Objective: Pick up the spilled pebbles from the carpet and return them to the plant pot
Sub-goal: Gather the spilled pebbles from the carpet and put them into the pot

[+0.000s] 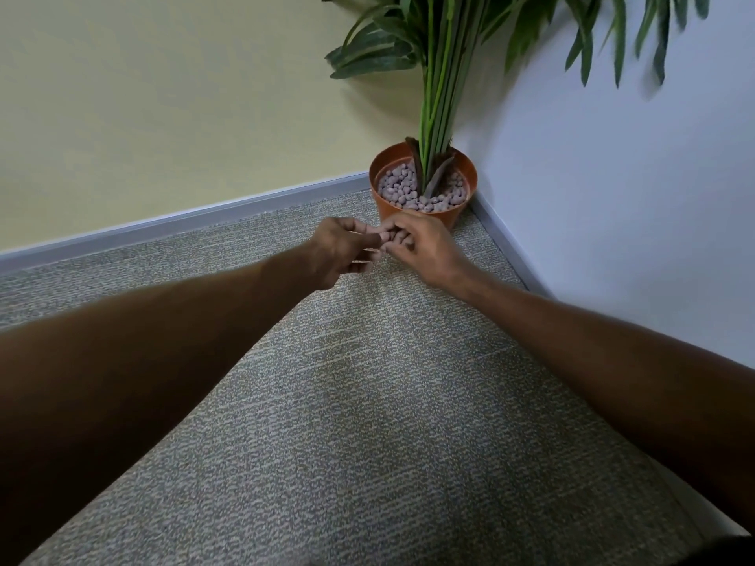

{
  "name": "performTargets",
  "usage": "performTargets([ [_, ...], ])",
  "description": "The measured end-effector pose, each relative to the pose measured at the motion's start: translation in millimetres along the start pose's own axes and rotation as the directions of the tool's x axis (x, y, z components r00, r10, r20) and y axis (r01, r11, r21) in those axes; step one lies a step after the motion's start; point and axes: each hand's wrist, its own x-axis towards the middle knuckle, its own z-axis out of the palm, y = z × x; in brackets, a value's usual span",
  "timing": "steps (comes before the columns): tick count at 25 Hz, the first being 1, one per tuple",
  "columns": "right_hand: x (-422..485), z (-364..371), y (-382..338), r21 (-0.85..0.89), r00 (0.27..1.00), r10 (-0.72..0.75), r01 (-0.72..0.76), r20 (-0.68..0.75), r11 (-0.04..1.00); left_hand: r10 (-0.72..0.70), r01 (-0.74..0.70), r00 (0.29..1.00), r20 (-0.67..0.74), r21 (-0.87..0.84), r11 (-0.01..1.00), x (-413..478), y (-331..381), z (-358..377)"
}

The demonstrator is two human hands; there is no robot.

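Note:
An orange plant pot (461, 216) stands in the corner of the room, filled with greyish-pink pebbles (402, 189) around green stems. Just in front of the pot, above the carpet (367, 402), my left hand (339, 251) and my right hand (425, 249) meet with their fingertips touching. Both hands have curled fingers. Anything held between them is hidden by the fingers. I see no loose pebbles on the carpet around the hands.
A cream wall with a grey skirting board (184, 220) runs along the left, and a pale blue wall (613, 177) closes the right side. Long green leaves (380, 55) hang over the pot.

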Motion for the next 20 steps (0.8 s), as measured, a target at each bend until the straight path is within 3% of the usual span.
performTargets([
  [4, 12, -14, -2, -0.077, 0.987, -0.003, -0.009, -0.160, 0.997, 0.035, -0.035, 0.999, -0.012, -0.015, 0.999, 7, 0, 0],
  [8, 30, -26, 0, -0.174, 0.957, 0.076, -0.128, -0.278, 0.976, -0.019, 0.017, 1.000, 0.007, 0.163, 0.987, 5, -24, -6],
  [18, 84, -14, -3, -0.289, 0.959, 0.263, -0.284, -0.108, 0.914, -0.058, 0.052, 0.998, 0.003, 0.394, 0.918, 5, -42, -33],
  [20, 75, -7, -2, -0.402, 0.957, 0.279, -0.288, -0.082, 0.869, -0.055, 0.052, 0.998, -0.005, 0.406, 0.912, 5, -43, -41],
])
